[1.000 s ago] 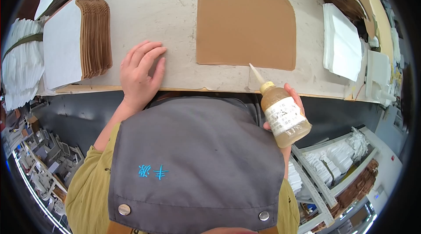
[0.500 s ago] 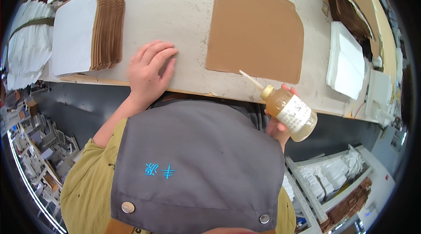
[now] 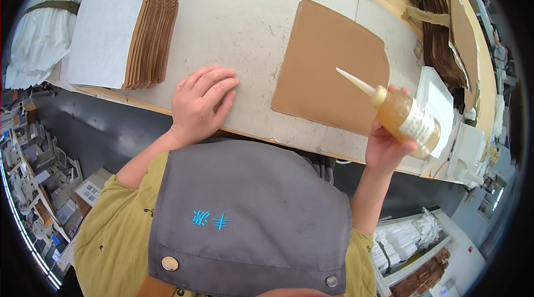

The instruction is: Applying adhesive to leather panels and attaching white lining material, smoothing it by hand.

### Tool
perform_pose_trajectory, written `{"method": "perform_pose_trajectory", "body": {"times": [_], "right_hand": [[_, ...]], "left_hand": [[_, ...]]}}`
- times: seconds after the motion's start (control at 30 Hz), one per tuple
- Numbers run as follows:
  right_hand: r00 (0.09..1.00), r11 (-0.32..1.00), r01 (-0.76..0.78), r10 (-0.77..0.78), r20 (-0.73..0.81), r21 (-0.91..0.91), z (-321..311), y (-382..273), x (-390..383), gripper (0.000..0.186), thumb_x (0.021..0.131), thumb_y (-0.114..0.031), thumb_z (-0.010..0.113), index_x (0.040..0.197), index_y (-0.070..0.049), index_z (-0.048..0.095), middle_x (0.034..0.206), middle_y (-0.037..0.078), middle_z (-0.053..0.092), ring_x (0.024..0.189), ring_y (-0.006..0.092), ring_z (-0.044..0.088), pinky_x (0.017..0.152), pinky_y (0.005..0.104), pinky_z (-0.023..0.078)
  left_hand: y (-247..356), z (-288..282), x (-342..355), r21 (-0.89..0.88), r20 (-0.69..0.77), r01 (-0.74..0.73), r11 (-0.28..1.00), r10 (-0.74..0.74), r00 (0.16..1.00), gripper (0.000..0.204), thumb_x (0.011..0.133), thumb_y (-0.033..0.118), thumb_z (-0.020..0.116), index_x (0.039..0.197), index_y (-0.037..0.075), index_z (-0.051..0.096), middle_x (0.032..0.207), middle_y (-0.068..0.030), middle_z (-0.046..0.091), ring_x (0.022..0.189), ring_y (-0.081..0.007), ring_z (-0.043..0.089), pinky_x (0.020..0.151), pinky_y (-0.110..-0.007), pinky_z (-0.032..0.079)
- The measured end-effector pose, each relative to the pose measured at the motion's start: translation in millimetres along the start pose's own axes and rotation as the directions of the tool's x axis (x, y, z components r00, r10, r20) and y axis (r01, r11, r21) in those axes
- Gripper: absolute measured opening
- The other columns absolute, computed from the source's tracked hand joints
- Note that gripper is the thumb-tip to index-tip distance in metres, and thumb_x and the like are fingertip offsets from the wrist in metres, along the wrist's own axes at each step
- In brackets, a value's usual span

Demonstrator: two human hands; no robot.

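My right hand is closed round a clear squeeze bottle of amber liquid. The bottle has a yellowish cap, a pale label and a long pointed nozzle. It is tilted, its nozzle pointing up and left over a brown flat panel, which looks like leather or card and has rounded corners. Whether the tip touches the panel I cannot tell. On the worktable, left of the panel, lies my left hand, holding nothing, with fingers loosely bent and the thumb apart.
Brown pieces with a white top sheet form a stack at the left, beside a strapped white bundle. White sheets lie right of the bottle. Beyond them stands a tied brown bundle. The table's front edge runs close to my apron.
My right hand has lifted the bottle up and to the right, from the table's front edge to over the panel's right side. The view has shifted slightly; my left hand still rests on the table.
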State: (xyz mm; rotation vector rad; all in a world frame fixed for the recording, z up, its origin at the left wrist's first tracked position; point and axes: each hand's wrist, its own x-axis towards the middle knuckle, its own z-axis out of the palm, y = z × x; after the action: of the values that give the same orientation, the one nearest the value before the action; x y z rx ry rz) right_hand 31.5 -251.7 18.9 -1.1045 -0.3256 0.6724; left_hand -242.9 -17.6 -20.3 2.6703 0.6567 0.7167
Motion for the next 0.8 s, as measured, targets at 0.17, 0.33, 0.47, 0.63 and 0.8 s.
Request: {"method": "perform_pose_trajectory", "body": {"times": [0.17,0.33,0.47,0.63,0.8], "right_hand": [[0.999,0.994,-0.004,0.009,0.042,-0.108,8,14,56,0.073,0.084,-0.055,0.079,0.134,-0.006,0.056,0.118,0.009,0.069,0.083,0.013,0.065,0.068,0.024,0.053],[0.999,0.978,-0.029,0.036,0.034,-0.208,42,27,99,0.053,0.09,-0.046,0.077,0.123,-0.008,0.06,0.1,0.005,0.07,0.078,0.0142,0.066,0.068,0.0266,0.054],[0.995,0.968,-0.019,0.043,0.09,-0.249,58,31,119,0.043,0.092,-0.032,0.078,0.12,-0.006,0.061,0.101,0.006,0.07,0.076,0.0143,0.066,0.066,0.0266,0.053],[0.992,0.962,-0.012,0.045,0.114,-0.274,60,33,123,0.042,0.092,-0.032,0.078,0.12,-0.005,0.061,0.1,0.006,0.07,0.075,0.0143,0.066,0.065,0.0267,0.053],[0.986,0.962,-0.03,0.073,0.152,-0.27,52,34,119,0.044,0.091,-0.034,0.078,0.119,-0.005,0.061,0.099,0.007,0.07,0.07,0.0148,0.066,0.061,0.0265,0.053]], "left_hand": [[-1,1,-1,0.02,0.014,0.002,1.0,-0.002,1.0,0.025,0.08,0.008,0.073,0.105,0.013,0.072,0.114,0.0005,0.071,0.111,-0.0253,0.066,0.088,-0.036,0.051],[0,4,0,0.05,-0.01,0.014,0.999,-0.014,1.0,0.021,0.081,0.013,0.075,0.101,0.018,0.073,0.111,0.0069,0.07,0.112,-0.0177,0.065,0.083,-0.033,0.047],[0,2,-1,0.035,0.014,0.019,0.999,-0.02,1.0,0.026,0.079,0.008,0.075,0.105,0.014,0.073,0.114,0.0018,0.071,0.112,-0.024,0.066,0.086,-0.034,0.049],[1,1,0,0.034,0.019,0.029,0.999,-0.03,0.999,0.027,0.079,0.008,0.075,0.105,0.015,0.073,0.114,0.0021,0.071,0.112,-0.0236,0.066,0.087,-0.034,0.048],[2,0,1,0.041,0.024,0.032,0.999,-0.033,0.999,0.028,0.079,0.008,0.075,0.106,0.015,0.073,0.114,0.0022,0.071,0.112,-0.0234,0.066,0.087,-0.033,0.048]]}}
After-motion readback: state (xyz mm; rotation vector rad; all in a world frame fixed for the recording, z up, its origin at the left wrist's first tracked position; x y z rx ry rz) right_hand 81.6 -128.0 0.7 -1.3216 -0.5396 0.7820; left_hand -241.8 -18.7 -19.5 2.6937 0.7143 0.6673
